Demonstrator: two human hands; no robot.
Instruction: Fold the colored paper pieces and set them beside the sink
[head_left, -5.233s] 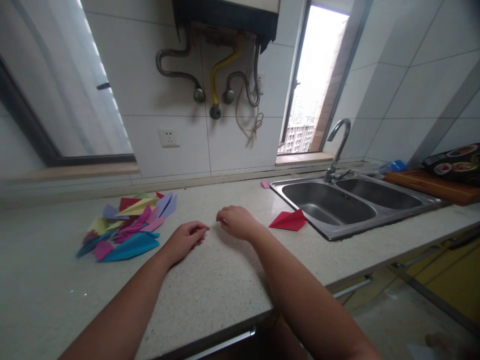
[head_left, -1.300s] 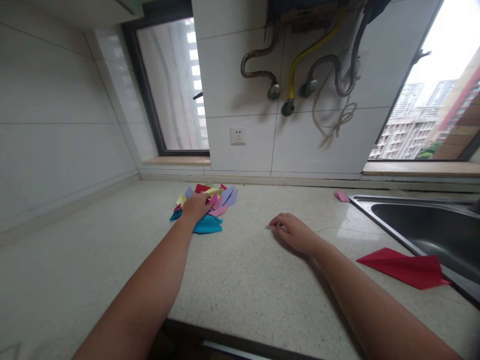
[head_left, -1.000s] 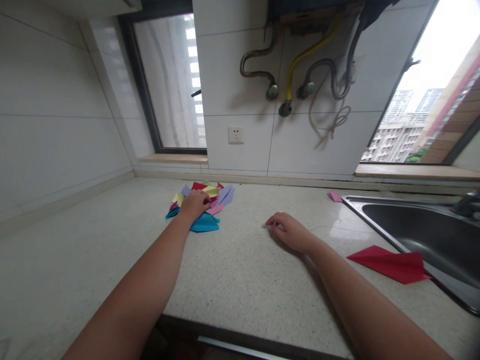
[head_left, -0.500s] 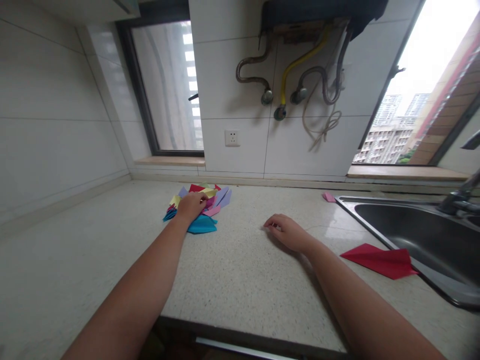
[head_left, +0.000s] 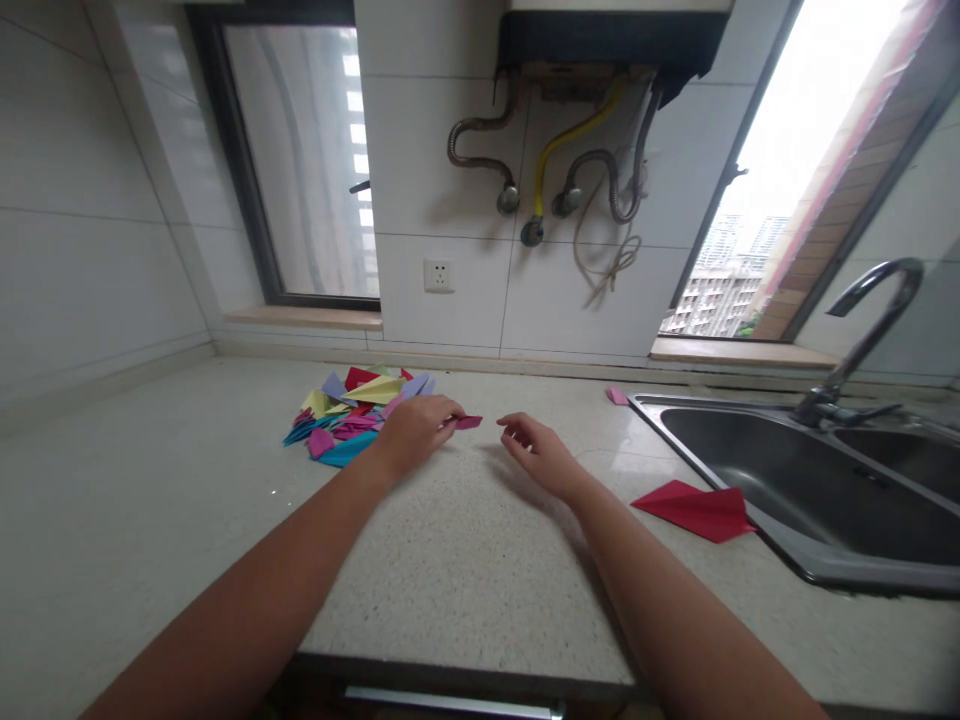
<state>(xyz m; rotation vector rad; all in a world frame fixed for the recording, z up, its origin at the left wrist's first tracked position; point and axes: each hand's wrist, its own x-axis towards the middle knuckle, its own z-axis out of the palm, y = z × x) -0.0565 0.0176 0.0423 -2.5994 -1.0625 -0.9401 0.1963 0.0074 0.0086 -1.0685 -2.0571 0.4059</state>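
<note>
- Left hand: thumb and fingers pinched on a magenta paper piece; one end juts out toward the right hand, the rest hidden.
- Right hand: fingers loosely curled, grasping nothing visible, just beside that piece.
- Pile of folded papers: mixed colours, on counter, behind and left of left hand.
- Red folded paper: right of right forearm, by sink.

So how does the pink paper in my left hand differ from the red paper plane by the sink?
The pink paper is in your left hand; the red paper plane lies on the counter by the sink. The pink paper is partly hidden, the red paper plane fully visible. Both look like folded paper.
</note>
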